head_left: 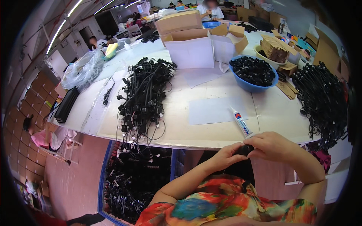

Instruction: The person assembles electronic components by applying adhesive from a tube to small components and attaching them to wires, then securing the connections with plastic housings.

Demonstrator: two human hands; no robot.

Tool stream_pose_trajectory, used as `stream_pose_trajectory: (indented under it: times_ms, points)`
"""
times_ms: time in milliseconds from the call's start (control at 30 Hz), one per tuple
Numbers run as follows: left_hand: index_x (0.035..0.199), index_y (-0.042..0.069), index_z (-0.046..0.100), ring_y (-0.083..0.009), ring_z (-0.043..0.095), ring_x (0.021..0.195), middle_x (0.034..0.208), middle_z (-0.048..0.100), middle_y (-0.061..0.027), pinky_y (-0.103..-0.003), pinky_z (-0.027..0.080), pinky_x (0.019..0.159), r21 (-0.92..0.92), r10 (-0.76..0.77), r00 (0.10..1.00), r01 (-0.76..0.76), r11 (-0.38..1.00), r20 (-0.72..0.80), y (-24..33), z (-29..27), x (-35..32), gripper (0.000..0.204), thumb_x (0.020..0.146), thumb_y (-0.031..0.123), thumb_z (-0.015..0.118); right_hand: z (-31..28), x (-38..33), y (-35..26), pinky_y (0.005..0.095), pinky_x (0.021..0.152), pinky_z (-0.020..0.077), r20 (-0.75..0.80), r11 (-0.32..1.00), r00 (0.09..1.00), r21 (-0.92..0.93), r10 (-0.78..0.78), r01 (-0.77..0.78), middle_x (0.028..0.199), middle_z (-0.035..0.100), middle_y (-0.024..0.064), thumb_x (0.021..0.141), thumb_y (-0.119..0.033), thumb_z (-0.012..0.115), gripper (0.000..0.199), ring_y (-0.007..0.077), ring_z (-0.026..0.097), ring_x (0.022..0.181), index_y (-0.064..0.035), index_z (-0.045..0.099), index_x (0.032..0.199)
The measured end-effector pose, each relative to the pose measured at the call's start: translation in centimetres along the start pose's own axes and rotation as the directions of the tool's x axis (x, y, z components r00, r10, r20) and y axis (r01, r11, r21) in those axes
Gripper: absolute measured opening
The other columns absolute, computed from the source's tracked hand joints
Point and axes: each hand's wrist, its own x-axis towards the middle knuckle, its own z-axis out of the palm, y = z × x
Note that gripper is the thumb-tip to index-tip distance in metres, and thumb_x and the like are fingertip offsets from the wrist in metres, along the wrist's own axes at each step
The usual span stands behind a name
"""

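Observation:
Just off the table's front edge, my left hand [228,155] and my right hand [270,146] meet around a small rounded black plastic piece [246,150]. Fingers of both hands close on it from either side and cover part of it. A white, blue and red glue tube [241,122] lies on the table right beyond my hands, its thin nozzle pointing away. Behind the tube is a sheet of white paper [211,110]. A blue bowl [247,86] farther back is heaped with similar black pieces [253,71].
Bundles of black cables [145,92] hang over the table edge at left, with more black cables [320,98] at right. Open cardboard boxes [190,51] stand at the back. Below sits a blue-rimmed crate [102,180] of black parts. Other people [210,12] sit farther off.

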Motion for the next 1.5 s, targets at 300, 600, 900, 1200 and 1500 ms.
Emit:
stream_pose_trajectory:
  times_ms: [300, 600, 900, 1200, 1500]
  points:
    - [0.113, 0.001, 0.046, -0.0076, 0.048, 0.092, 0.100, 0.053, -0.0021, -0.023, 0.040, 0.083, 0.030, -0.018, 0.996, 0.015, 0.999, 0.091, 0.0, -0.8, -0.4, 0.030, 0.084, 0.003, 0.053, -0.5, 0.4, -1.1, 0.0363, 0.068, 0.0470, 0.065, 1.000, 0.998, 0.008, 0.003, -0.003, 0.085, 0.060, 0.0125, 0.071, -0.019, 0.067, 0.036, 0.0310, 0.058, 0.078, -0.0059, 0.054, 0.102]
    - [0.106, 0.000, 0.049, -0.0077, 0.048, 0.085, 0.091, 0.054, -0.0016, -0.023, 0.040, 0.080, 0.137, -0.009, 0.987, -0.013, 0.990, 0.163, 0.5, -0.4, -0.6, 0.025, 0.082, 0.006, 0.056, -1.1, 0.2, -2.3, 0.0346, 0.064, 0.0461, 0.205, 0.941, 0.971, -0.335, 0.119, -0.045, 0.073, 0.059, 0.0070, 0.073, -0.034, 0.064, 0.033, 0.0276, 0.059, 0.068, -0.0075, 0.056, 0.091]
    - [0.104, 0.001, 0.049, -0.0103, 0.051, 0.082, 0.088, 0.056, -0.0053, -0.025, 0.042, 0.076, 0.275, 0.074, 0.997, -0.066, 0.959, -0.020, 0.7, 0.7, -0.1, 0.028, 0.080, 0.008, 0.060, -0.7, 0.3, -2.2, 0.0373, 0.057, 0.0455, 0.078, 0.942, 0.959, -0.225, 0.274, -0.251, 0.072, 0.058, 0.0113, 0.076, -0.034, 0.061, 0.031, 0.0315, 0.057, 0.065, -0.0051, 0.054, 0.083]
    - [0.102, 0.002, 0.051, -0.0106, 0.052, 0.080, 0.087, 0.058, -0.0062, -0.025, 0.043, 0.074, 0.128, 0.051, 0.992, -0.036, 0.991, -0.112, 0.8, 1.1, -0.2, 0.024, 0.080, 0.007, 0.058, -1.6, 0.3, -3.6, 0.0396, 0.059, 0.0451, 0.078, 0.934, 0.931, -0.012, 0.356, -0.356, 0.076, 0.059, 0.0167, 0.078, -0.030, 0.060, 0.028, 0.0343, 0.058, 0.070, -0.0032, 0.052, 0.086]
    - [0.103, 0.002, 0.054, -0.0135, 0.059, 0.071, 0.083, 0.063, -0.0063, -0.026, 0.047, 0.063, 0.437, 0.146, 0.962, -0.032, 0.899, -0.229, 0.5, 1.2, -0.4, 0.026, 0.079, 0.008, 0.060, -0.1, -0.4, -2.2, 0.0407, 0.055, 0.0455, -0.131, 0.945, 0.941, -0.061, 0.312, -0.321, 0.064, 0.058, 0.0150, 0.079, -0.040, 0.055, 0.037, 0.0341, 0.058, 0.061, -0.0034, 0.054, 0.074]
